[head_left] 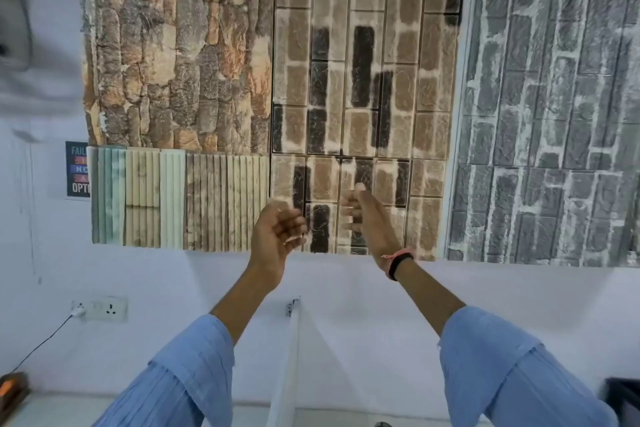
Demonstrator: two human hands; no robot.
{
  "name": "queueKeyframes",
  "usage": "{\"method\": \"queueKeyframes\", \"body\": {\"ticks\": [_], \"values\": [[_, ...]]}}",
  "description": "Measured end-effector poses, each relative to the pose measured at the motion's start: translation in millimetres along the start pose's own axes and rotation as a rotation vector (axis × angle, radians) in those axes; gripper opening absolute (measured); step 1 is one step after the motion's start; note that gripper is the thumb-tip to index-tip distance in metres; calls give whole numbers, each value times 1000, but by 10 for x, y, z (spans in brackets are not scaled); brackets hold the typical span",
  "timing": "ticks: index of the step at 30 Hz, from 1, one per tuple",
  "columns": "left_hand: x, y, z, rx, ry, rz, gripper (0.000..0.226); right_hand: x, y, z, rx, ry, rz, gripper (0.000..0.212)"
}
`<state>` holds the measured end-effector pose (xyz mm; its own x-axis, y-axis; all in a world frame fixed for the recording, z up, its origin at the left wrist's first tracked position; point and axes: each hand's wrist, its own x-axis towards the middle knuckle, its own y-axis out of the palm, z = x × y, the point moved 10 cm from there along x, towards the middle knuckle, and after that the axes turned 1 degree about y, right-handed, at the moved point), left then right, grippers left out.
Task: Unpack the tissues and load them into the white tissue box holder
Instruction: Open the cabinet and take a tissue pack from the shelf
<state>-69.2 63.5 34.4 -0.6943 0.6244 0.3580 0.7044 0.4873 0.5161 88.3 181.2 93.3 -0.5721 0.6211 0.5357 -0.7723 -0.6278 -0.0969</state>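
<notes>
Before the wall panels, left hand and right hand, blurred fingers loosely spread, empty.

A white wall is filling the view, carrying sample panels: rough stone cladding, tan and dark brick, grey brick and ribbed strips. A poster is hanging at left, above a plugged-in socket.

This looks like an office or small showroom: sample panels of rough brown faux stone, tan brick and grey brick cover a white wall above a white socket plate and a dark slogan poster.
</notes>
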Motion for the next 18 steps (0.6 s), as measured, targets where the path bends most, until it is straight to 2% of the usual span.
{"method": "queueKeyframes", "body": {"ticks": [4,9,13,16,18], "values": [[-18,-403,416,-167,-143,-209,53,-30,286,-238,-24,64,35,54],[25,-685,811,-451,-304,-374,52,-2,604,-442,-85,86,92,66],[163,-698,984,-693,-355,-355,74,5,776,-507,-127,133,127,86],[239,-626,1000,-778,-372,-299,85,-11,837,-511,-108,165,130,106],[264,-602,981,-805,-367,-277,87,-11,844,-534,-95,181,121,112]]}}
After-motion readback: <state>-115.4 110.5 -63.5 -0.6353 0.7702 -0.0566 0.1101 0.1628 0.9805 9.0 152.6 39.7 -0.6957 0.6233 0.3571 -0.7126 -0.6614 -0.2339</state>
